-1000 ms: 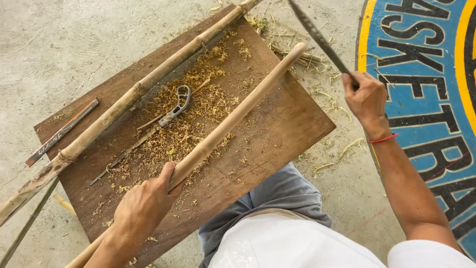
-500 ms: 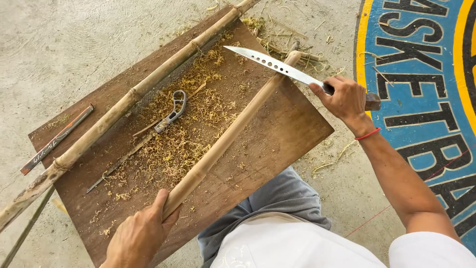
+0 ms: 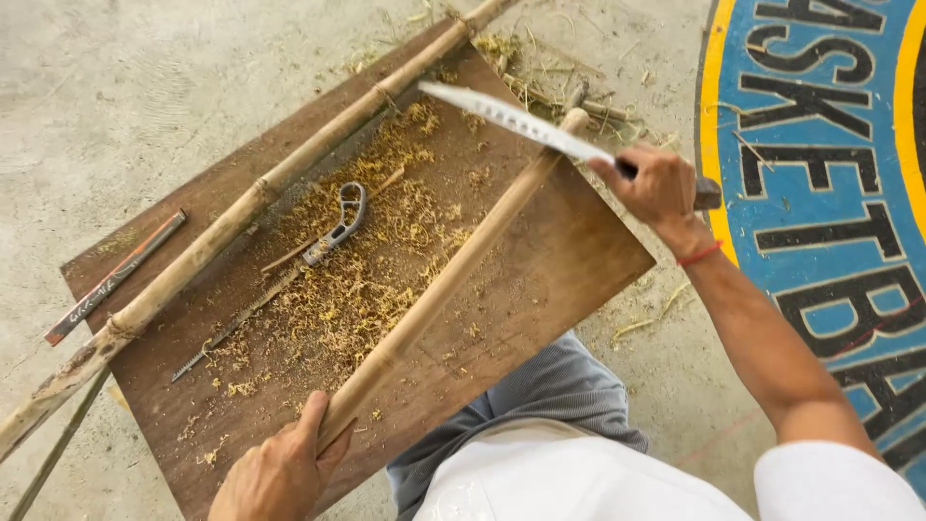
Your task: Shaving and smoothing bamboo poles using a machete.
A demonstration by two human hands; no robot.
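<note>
My left hand grips the near end of a bamboo stick that lies slantwise across a brown wooden board. A long knife is in my right hand, held by its dark handle. The blade lies across the far end of the stick, its tip pointing left. Yellow shavings cover the middle of the board.
A longer, thicker bamboo pole runs along the board's far left edge. A small hand saw with a grey handle lies among the shavings. A flat dark file rests at the board's left corner. Painted floor marking lies to the right.
My right hand brought the knife down from a raised position until the blade lies across the stick's far end. My left hand slid toward the stick's near end.
</note>
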